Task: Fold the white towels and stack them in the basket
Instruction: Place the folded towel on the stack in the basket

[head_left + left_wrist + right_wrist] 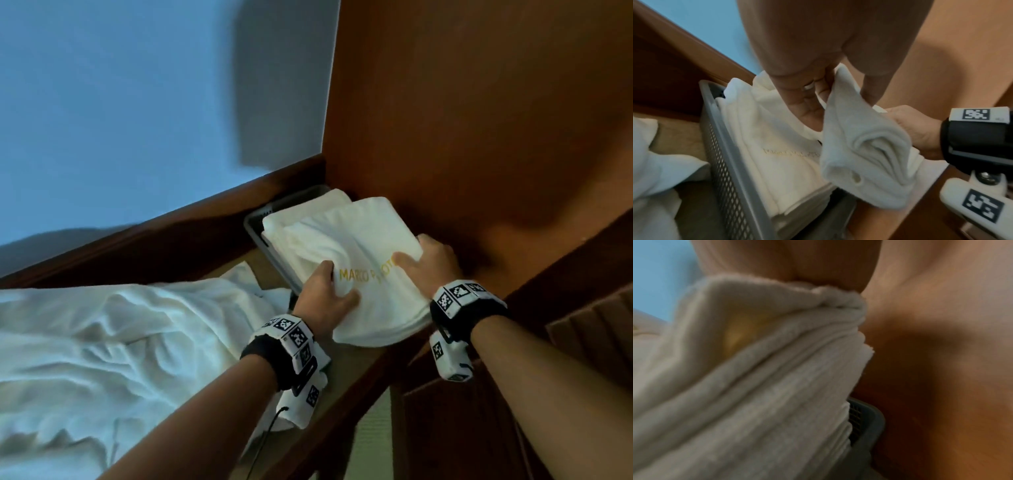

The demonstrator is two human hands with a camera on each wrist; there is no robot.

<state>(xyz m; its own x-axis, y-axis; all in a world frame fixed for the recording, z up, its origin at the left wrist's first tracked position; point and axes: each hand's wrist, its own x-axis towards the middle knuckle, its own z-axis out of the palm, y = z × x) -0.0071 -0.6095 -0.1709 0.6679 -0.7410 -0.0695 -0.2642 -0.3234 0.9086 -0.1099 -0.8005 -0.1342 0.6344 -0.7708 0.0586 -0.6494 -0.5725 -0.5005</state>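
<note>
- Left hand [323,294]: grip clamped on the near-left edge of the folded towel [356,260].
- Right hand [428,263]: grip clamped on its right edge.
- Folded towel: held over the towel stack [777,146] in the grey basket [725,162].
- Loose towels [102,335]: left, on the bench.

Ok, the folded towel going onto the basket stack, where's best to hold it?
Hold the folded towel by its two near corners, coming from the near side, as the left hand and right hand do: thumbs on top, fingers beneath. The layers are thick and floppy; the wood panel blocks the far side of the basket.
</note>
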